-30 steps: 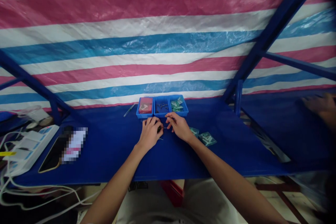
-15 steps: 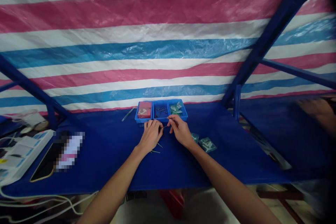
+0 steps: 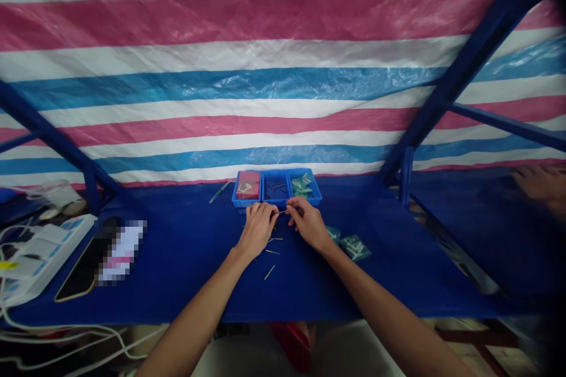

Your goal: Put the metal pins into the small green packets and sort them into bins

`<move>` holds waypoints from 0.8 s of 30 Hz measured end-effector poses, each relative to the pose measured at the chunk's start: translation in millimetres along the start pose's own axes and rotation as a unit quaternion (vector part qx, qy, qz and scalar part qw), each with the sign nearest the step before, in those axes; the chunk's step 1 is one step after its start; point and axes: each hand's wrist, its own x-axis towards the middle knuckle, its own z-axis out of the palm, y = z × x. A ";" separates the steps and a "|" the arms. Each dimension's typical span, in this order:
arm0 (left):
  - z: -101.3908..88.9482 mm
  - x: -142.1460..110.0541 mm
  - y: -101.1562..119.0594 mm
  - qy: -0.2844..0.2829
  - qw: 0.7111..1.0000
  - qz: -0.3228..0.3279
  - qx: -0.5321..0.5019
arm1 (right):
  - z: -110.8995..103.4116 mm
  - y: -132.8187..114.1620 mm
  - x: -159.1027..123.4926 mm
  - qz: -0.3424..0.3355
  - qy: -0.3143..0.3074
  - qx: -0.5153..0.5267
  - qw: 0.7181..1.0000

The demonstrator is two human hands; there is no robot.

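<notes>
My left hand (image 3: 257, 225) is closed, its thumb and fingertips pinched at one end of a thin metal pin (image 3: 282, 212). The pin's other end lies between the fingertips of my right hand (image 3: 306, 224), which is closed in a pinch too. Under and beside my left hand, several loose thin pins (image 3: 269, 272) are scattered on the blue tabletop (image 3: 194, 271). Just behind both hands stands a blue three-part bin (image 3: 276, 202). Its left part holds a red packet (image 3: 249, 184), the middle one small dark pieces (image 3: 276, 187), the right one green-tinted bags (image 3: 302, 182).
Two small clear bags of parts (image 3: 355, 247) lie right of my right forearm. A pen-like stick (image 3: 219, 191) rests left of the bin. Far left are a phone (image 3: 82, 271) and a white power strip (image 3: 48, 259) with cables. Another person's hand (image 3: 537, 181) shows at the right.
The view has shifted slightly. My hands stay close together, pinching the thin pin. More of the loose pins now show beside and below my left hand.
</notes>
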 end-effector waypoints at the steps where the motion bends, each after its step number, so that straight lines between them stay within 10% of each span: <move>1: -0.2 -0.2 -0.2 0.001 1.000 0.001 -0.001 | 0.6 0.1 -0.1 0.000 -0.005 0.001 1.000; 24: -3.5 -2.1 -4.5 0.024 0.999 0.025 -0.036 | 1.4 -11.4 -5.7 -0.013 -0.025 0.006 1.000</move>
